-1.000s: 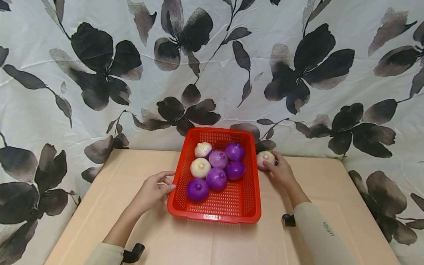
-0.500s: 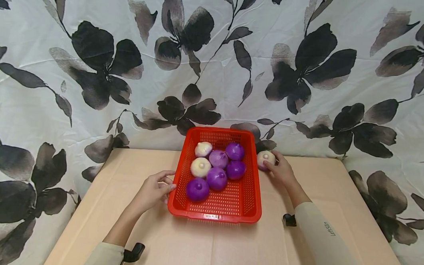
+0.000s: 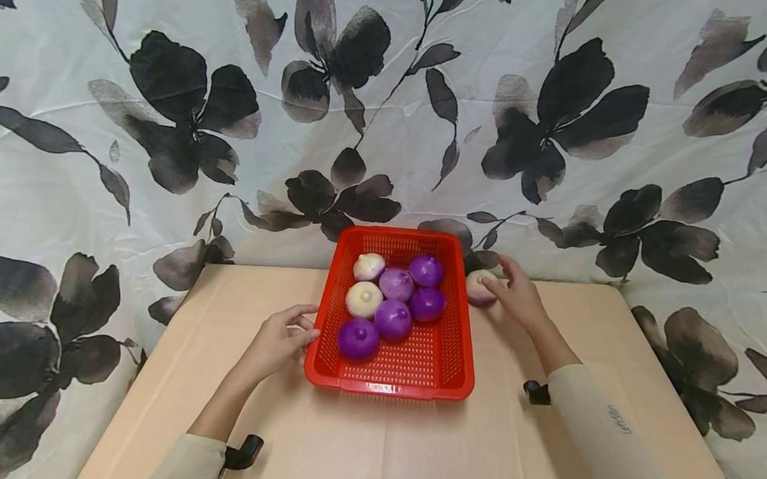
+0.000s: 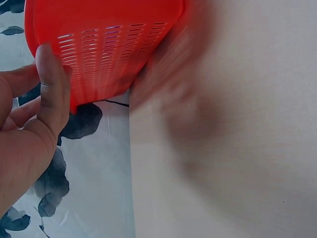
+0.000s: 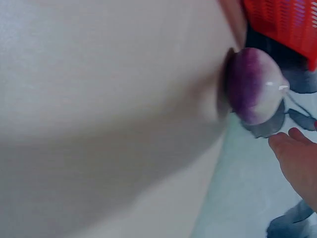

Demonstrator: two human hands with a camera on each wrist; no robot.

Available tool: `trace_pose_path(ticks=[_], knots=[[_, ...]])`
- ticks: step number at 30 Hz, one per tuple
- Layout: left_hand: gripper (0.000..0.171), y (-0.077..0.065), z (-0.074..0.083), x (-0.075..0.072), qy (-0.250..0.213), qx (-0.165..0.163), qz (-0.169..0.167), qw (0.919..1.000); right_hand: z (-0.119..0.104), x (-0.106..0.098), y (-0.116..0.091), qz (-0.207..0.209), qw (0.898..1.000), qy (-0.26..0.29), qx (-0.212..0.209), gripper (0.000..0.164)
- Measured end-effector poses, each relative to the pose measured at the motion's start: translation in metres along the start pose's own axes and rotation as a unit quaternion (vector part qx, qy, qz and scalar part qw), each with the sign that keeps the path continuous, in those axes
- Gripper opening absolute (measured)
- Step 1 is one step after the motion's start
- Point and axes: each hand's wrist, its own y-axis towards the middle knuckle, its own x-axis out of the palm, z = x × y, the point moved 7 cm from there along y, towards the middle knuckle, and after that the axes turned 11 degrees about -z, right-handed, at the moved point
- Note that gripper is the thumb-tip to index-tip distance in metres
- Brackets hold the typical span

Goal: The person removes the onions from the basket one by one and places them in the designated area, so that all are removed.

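Observation:
A red plastic basket (image 3: 389,384) with perforated walls holds several round onions, some deep purple like the front one (image 3: 359,339), others creamy white like the one at its left side (image 3: 364,299). My left hand (image 3: 283,339) is at the basket's left rim, thumb and bent fingers gripping the edge; the left wrist view shows the thumb (image 4: 52,84) against the red side. On the table just right of the basket sits a purple-and-white onion (image 5: 255,87), its pale tip up. Beside it, my right hand (image 3: 520,297) has loosened fingers, a gap showing in the right wrist view.
The beige tabletop (image 3: 411,451) reaches toward me under both arms. Right behind its far edge hangs a white cloth (image 3: 453,26) printed with dark flowers. A black wrist camera (image 3: 242,453) juts from the left sleeve, another (image 3: 537,392) from the right.
My right hand has let go of the purple-and-white onion and drawn slightly back to the right. That onion stays by the basket, tilted a little differently. My left hand keeps its place.

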Motion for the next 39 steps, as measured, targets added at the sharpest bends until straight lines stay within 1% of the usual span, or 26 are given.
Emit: trace_pose_path(ticks=[4,9,13,16,20,24,27,29,34,39], knots=[[0.05,0.001,0.001,0.0,0.001,0.001,-0.001,1.0,-0.015,-0.004,-0.003,-0.003,0.999,0.016,-0.034,0.076],[0.051,0.002,0.002,0.0,0.004,0.0,-0.001,1.0,-0.033,-0.003,-0.007,-0.018,0.998,0.022,-0.053,0.075],[0.05,0.002,0.002,0.0,0.005,-0.001,0.0,1.0,-0.051,0.004,-0.01,-0.054,0.996,0.023,-0.069,0.075],[0.05,0.003,0.002,0.0,0.003,-0.001,0.0,1.0,-0.065,0.012,-0.01,-0.087,0.992,0.021,-0.087,0.075],[0.05,0.003,0.003,0.001,0.003,-0.001,-0.001,1.0,-0.085,0.022,-0.008,-0.125,0.986,-0.004,-0.108,0.073],[0.05,0.002,0.004,0.001,0.003,0.0,0.0,1.0,-0.109,0.034,-0.006,-0.164,0.978,-0.045,-0.119,0.074],[0.05,0.0,0.004,0.001,0.0,-0.001,0.0,1.0,-0.126,0.046,-0.002,-0.193,0.97,-0.076,-0.129,0.073],[0.05,-0.001,0.004,0.001,-0.001,-0.001,0.0,1.0,-0.135,0.055,0.0,-0.212,0.964,-0.086,-0.134,0.072],[0.05,-0.002,0.004,0.001,0.0,0.0,-0.003,1.0,-0.157,0.075,0.005,-0.266,0.947,-0.105,-0.147,0.069],[0.05,-0.001,0.005,0.0,0.003,-0.001,-0.004,1.0,-0.174,0.088,0.009,-0.3,0.93,-0.14,-0.16,0.068]])
